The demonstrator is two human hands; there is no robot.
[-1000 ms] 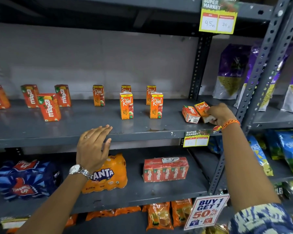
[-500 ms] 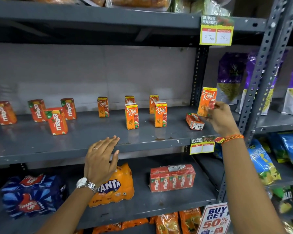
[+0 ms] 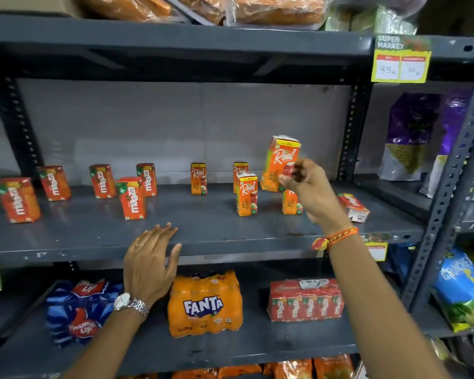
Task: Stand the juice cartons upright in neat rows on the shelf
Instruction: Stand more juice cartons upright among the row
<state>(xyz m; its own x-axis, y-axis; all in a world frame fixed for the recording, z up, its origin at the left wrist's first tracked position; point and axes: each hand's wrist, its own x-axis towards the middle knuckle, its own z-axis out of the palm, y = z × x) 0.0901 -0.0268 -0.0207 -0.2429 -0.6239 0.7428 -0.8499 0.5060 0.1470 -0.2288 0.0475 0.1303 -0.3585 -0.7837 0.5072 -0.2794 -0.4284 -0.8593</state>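
My right hand (image 3: 309,187) holds an orange Real juice carton (image 3: 281,162) upright in the air above the grey middle shelf (image 3: 203,236). Under it several Real cartons stand upright, one at the front (image 3: 246,195), one at the back (image 3: 199,178) and one partly hidden behind my hand (image 3: 290,203). Another Real carton (image 3: 353,207) lies on its side at the right end. Several red Maaza cartons (image 3: 132,198) stand at the shelf's left. My left hand (image 3: 149,262) hovers open and flat at the shelf's front edge, holding nothing.
On the lower shelf sit a Thums Up pack (image 3: 80,310), a Fanta pack (image 3: 204,303) and a wrapped Maaza multipack (image 3: 305,300). A slotted metal upright (image 3: 449,192) bounds the right side, with purple bags (image 3: 413,138) beyond. A price tag (image 3: 401,62) hangs from the upper shelf.
My right hand picked a lying Real carton off the shelf's right end, turned it upright and carried it left and up. My left hand stayed near the shelf edge.
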